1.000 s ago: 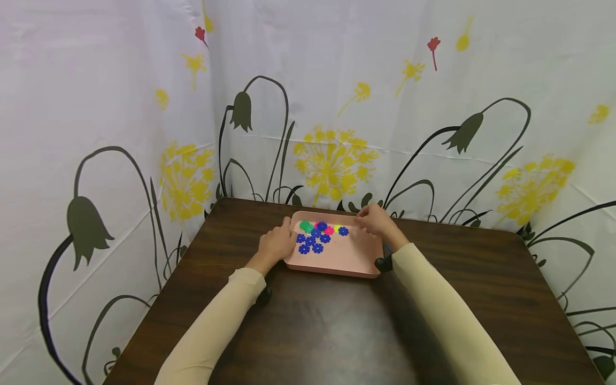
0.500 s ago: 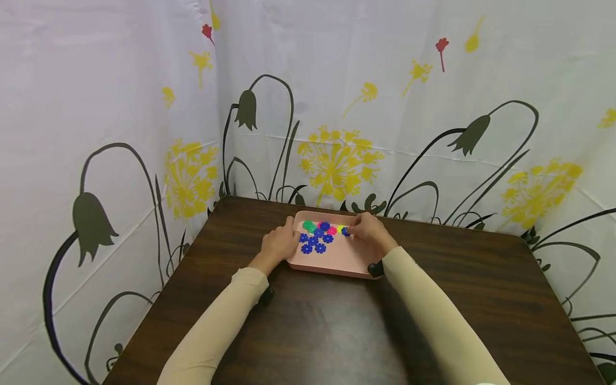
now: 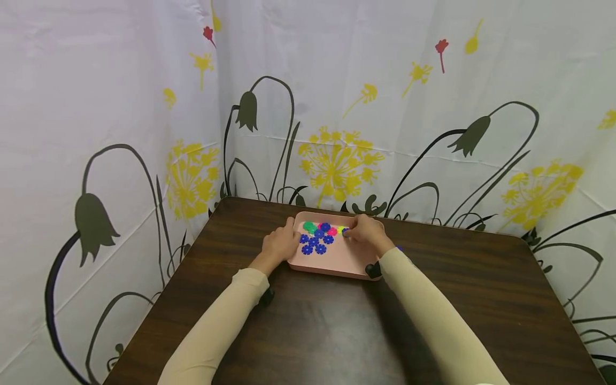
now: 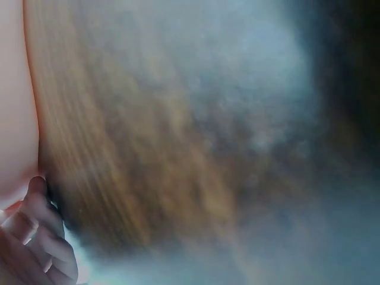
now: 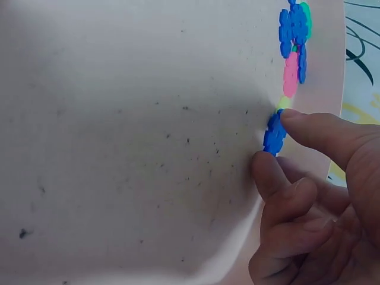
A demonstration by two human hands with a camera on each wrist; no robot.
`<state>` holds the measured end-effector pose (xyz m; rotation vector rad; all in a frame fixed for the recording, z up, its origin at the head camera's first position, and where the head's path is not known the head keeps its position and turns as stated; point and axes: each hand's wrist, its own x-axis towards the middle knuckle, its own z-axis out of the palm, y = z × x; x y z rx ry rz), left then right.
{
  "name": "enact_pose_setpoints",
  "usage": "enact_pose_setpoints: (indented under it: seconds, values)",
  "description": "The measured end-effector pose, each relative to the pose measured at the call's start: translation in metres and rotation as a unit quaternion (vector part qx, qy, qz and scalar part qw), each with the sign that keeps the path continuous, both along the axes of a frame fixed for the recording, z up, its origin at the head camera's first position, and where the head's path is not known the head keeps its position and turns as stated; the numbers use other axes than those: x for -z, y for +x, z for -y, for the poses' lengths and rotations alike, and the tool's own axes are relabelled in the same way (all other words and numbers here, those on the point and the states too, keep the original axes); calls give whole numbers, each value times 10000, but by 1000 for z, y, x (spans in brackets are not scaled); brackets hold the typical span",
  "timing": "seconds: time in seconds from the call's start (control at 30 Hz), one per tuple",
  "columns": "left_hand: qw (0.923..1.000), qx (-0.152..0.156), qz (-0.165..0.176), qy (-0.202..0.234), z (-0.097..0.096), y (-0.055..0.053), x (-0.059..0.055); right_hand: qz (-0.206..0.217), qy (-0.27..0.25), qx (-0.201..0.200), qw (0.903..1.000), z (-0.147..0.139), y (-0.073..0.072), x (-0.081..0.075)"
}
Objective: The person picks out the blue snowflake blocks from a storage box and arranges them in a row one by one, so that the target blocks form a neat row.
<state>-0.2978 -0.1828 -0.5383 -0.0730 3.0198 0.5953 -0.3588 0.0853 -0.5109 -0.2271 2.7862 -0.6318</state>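
Observation:
A shallow pink tray (image 3: pixel 332 262) lies on the table, with several flower-shaped plastic discs, notched at the rim, in its left and back part. My left hand (image 3: pixel 280 243) grips the tray's left rim; its curled fingers (image 4: pixel 50 237) show at the tray's edge in the left wrist view. Near the back right of the tray, my right hand (image 3: pixel 367 232) pinches a blue notched disc (image 5: pixel 274 132) between thumb and index finger. Right beside that disc is a yellow disc (image 3: pixel 340 230). Pink (image 3: pixel 332 231), green (image 3: pixel 308 226) and more blue discs (image 3: pixel 314 242) lie farther left, some overlapping.
The dark wooden table (image 3: pixel 308 326) extends around the tray. A small blue thing (image 3: pixel 399 248) shows beside the right sleeve, partly hidden by it. Behind the table hangs a white curtain (image 3: pixel 327 80) with printed flowers.
My right hand has come left and down from over the tray's right part to the blue disc beside the yellow one, and now pinches it. The left hand stays on the rim.

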Motion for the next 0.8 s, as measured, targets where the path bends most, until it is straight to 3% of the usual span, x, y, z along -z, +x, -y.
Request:
enact_pose_setpoints:
  seconds: [0.3,0.8]
  values:
    - [10000,29,55,11,0,1,2,-345,282,74,9990,5,9,3]
    - [9999,28,143,19,0,-2,2,-329,509,-84,9981,6,9,-8]
